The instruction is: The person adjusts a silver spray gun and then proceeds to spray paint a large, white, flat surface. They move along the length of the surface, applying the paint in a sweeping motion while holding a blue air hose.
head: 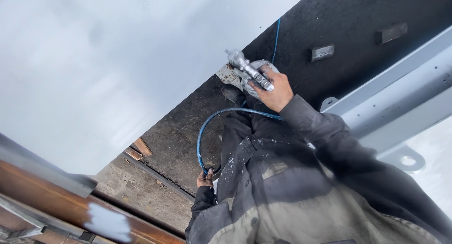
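My right hand (275, 91) grips a paint-coated spray gun (249, 70) whose nozzle points up-left toward a large grey painted panel (117, 60). A blue hose (207, 131) loops from the gun down past my dark trousers to my left hand (205, 179), which holds it low by my hip. A second stretch of blue hose (277, 39) runs away across the dark floor. My grey, paint-flecked work jacket (292, 192) fills the lower middle of the view.
A grey painted steel beam with lugs and holes (400, 102) lies at the right. A rusty brown beam with a grey paint patch (70, 211) crosses the lower left. Two small metal blocks (322, 52) sit on the dark floor (348, 18).
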